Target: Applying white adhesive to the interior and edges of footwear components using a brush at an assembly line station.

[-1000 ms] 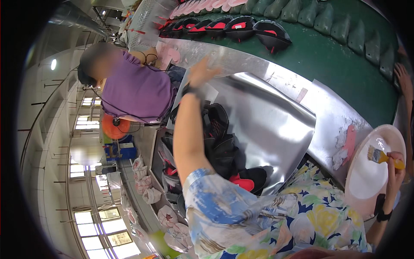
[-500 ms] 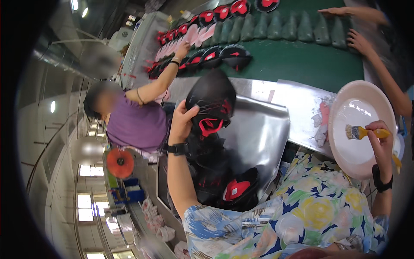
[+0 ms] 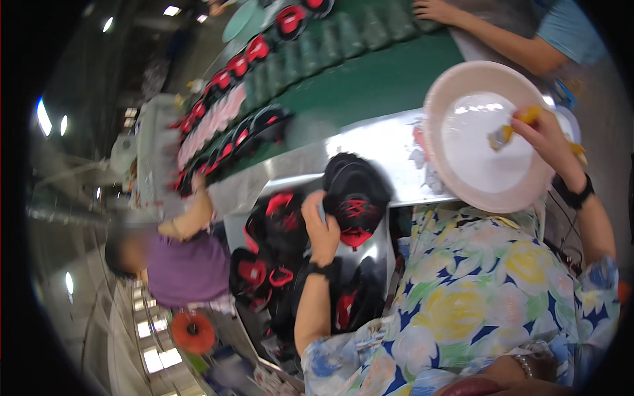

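Closed on the left edge of a black shoe upper (image 3: 356, 195) is the left hand (image 3: 321, 228); the upper's red lacing and red lining face the near side, and whether it rests on anything beneath cannot be told. Clamped around the yellow handle of a brush (image 3: 500, 137) is the right hand (image 3: 543, 140), its bristles pointing left over white liquid (image 3: 479, 162) in a pale pink basin (image 3: 437, 158). Whether the bristles touch the liquid is unclear. The basin stands to the right, beside a metal strip (image 3: 396, 152) marked with pinkish residue.

Left of the held upper lies a pile of black and red uppers (image 3: 282, 231). On the far side, a green belt (image 3: 370, 86) carries a row of dark green shoe forms (image 3: 310, 56), pink pieces (image 3: 211, 129) farther left, and more black and red uppers (image 3: 239, 65). A person in purple (image 3: 188, 270) sits at the left, one arm reaching to the belt; another person's hand (image 3: 436, 10) lies at the far right.
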Motion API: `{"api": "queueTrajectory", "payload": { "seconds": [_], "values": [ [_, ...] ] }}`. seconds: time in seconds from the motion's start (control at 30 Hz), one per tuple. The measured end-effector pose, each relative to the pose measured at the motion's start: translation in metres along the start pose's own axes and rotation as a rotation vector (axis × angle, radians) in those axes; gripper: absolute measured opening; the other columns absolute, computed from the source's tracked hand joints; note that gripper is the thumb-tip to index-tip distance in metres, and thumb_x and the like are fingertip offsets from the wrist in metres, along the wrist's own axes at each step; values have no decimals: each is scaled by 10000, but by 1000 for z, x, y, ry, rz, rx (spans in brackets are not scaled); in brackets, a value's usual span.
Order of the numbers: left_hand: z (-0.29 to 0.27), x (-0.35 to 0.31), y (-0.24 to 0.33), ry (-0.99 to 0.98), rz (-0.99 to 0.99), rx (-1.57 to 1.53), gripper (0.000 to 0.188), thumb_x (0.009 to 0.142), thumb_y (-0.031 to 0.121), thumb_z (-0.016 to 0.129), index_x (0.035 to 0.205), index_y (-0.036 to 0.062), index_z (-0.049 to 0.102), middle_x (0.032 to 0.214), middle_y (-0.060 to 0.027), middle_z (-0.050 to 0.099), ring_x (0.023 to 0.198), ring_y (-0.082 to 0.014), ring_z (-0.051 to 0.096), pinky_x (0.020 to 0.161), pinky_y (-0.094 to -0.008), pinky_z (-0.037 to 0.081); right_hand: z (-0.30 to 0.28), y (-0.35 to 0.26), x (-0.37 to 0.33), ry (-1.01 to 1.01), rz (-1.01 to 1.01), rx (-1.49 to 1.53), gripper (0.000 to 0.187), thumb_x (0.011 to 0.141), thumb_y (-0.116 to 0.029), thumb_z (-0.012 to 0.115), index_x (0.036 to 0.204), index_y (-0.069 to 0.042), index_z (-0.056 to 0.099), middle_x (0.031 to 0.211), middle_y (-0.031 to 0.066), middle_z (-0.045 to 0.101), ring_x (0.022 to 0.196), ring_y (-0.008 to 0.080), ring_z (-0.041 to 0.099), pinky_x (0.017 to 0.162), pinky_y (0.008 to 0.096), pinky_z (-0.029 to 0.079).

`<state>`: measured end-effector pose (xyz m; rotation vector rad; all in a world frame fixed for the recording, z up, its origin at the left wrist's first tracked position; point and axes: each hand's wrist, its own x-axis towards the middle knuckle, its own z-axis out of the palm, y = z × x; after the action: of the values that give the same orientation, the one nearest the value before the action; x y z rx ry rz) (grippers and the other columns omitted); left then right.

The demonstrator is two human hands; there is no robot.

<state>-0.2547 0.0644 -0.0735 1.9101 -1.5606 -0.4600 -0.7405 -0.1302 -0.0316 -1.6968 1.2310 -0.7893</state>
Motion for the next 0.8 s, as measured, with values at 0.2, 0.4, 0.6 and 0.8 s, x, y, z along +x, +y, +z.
{"api": "queueTrajectory", "payload": {
  "seconds": [0.2, 0.4, 0.6, 0.8],
  "values": [
    [24, -5, 32, -563, 418, 433, 605, 691, -62, 661, 1228, 217, 653, 1476, -159, 420, 1395, -428, 359, 1122, -609, 287, 76, 14, 46, -195, -75, -95, 193, 885, -174, 701, 914, 14, 668, 799, 148, 692, 695, 228, 657, 655, 337, 507],
    [-40, 9, 28, -301, 436, 454, 544, 725, 2, 714, 1254, 85, 618, 1238, -160, 608, 1159, -344, 589, 952, -426, 493, 84, 3, 29, -662, -283, -401, 224, 849, -197, 675, 909, 19, 670, 831, 216, 684, 796, 392, 669, 737, 455, 518],
    [-119, 51, 46, -15, -77, -109, 502, 965, 80, 608, 1436, -8, 458, 1295, -105, 604, 1142, -192, 607, 1007, -320, 486, 15, -1, 41, -372, -406, -225, 129, 819, -110, 670, 859, 8, 638, 797, 181, 658, 748, 361, 635, 706, 429, 508],
    [-48, 124, 125, -304, -301, -765, 485, 996, 131, 604, 1455, 87, 454, 1296, -77, 612, 1138, -202, 628, 975, -375, 542, -19, -42, 46, -101, -496, 10, 136, 854, -126, 684, 880, -3, 631, 839, 111, 680, 756, 210, 647, 686, 325, 500]
  ]
}}
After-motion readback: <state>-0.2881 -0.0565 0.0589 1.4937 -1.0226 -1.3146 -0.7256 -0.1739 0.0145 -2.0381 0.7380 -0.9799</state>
